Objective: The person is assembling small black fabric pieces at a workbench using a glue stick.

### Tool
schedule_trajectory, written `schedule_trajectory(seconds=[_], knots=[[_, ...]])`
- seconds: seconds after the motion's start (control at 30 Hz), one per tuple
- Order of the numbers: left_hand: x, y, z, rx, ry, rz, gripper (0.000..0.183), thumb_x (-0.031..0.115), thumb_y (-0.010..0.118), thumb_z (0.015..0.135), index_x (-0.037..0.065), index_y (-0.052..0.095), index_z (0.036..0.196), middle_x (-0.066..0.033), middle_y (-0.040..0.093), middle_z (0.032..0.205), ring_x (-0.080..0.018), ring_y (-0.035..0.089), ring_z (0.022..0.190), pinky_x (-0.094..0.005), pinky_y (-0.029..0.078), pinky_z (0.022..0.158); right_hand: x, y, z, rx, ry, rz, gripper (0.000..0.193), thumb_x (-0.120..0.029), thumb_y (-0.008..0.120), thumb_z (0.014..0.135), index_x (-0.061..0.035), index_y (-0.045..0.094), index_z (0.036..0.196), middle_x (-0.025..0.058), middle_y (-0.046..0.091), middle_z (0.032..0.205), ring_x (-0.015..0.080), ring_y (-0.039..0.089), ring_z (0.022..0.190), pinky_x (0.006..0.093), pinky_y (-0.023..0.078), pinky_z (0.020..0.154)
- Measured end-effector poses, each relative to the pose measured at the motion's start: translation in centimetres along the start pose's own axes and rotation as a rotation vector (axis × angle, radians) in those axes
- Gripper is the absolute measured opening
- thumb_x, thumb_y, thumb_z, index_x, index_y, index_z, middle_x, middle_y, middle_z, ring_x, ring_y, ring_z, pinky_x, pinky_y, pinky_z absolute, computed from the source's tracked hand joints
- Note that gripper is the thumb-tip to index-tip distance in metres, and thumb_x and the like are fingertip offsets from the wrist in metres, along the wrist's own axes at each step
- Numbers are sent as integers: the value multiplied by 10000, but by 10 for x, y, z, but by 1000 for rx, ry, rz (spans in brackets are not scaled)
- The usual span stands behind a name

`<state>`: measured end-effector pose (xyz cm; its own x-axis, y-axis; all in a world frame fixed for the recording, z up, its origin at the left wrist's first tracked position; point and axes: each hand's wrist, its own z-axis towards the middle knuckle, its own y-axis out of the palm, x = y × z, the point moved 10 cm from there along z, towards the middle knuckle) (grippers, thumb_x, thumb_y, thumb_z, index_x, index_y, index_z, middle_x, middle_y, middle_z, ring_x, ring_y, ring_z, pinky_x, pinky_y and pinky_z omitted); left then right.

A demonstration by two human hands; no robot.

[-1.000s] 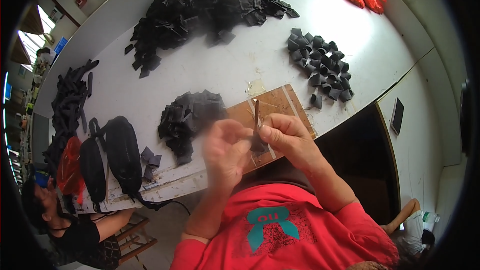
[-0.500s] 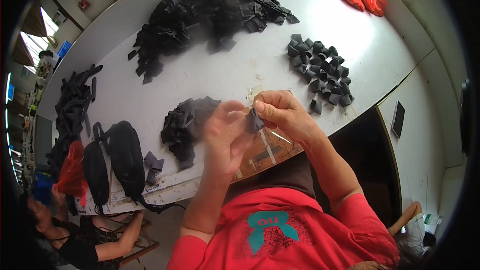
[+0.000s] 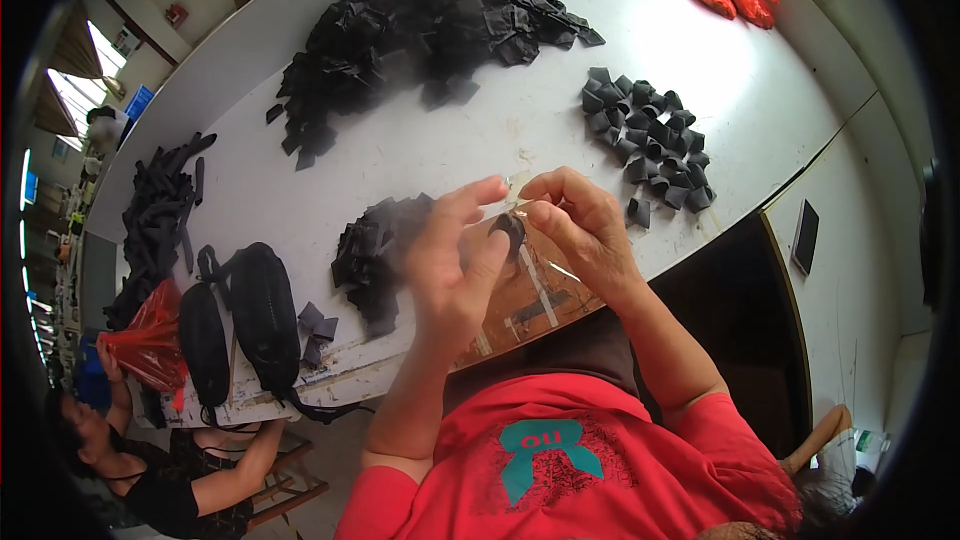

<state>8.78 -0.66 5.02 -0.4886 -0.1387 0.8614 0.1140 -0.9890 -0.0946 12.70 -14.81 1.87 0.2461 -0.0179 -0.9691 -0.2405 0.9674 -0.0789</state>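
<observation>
In front of my chest, a folded black fabric piece (image 3: 511, 231) hangs at the fingertips of my right hand (image 3: 588, 230), whose thumb and index finger are closed in a pinch. Something small and pale shows at those fingertips, too small to name. My left hand (image 3: 447, 265) is slightly blurred, its fingers spread apart, with the thumb close beside the fabric piece; whether it touches cannot be made out. Below the hands lies a brown board (image 3: 530, 302) with pale tape strips. A small heap of flat black pieces (image 3: 372, 265) is partly hidden behind my left hand.
A large heap of black pieces (image 3: 430, 30) covers the far table (image 3: 520, 120). Folded black loops (image 3: 655, 145) sit at right, black strips (image 3: 155, 220) at left. A black bag (image 3: 262, 315) and red plastic bag (image 3: 152, 340) lie near a seated co-worker (image 3: 170, 475). A phone (image 3: 805, 237) rests far right.
My left hand has opened and drawn slightly away from the fabric piece, its fingers spreading. My right hand keeps its pinch. At left, the co-worker's hand has lifted the red plastic bag's edge.
</observation>
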Motion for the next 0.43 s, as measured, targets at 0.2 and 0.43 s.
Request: schedule_trajectory(seconds=[0.2, 0.43], knots=[[-11, -3, -1, 103, -108, -274, 115, 8, 659, 824, 5, 653, 939, -61, 646, 925, -125, 584, 824, -242, 444, 760, -56, 14, -21, 48, -426, -425, 442, -295, 774, 707, -30, 596, 1013, 121, 571, 879, 265, 586, 721, 349, 486, 623], [-33, -16, -9, 209, -184, -648, 131, 97, 634, 876, 12, 608, 973, -103, 627, 904, -187, 565, 869, -325, 432, 849, -64, 23, -19, 76, -454, -492, 385, -182, 794, 673, -45, 604, 979, 109, 567, 871, 258, 587, 702, 348, 478, 576]])
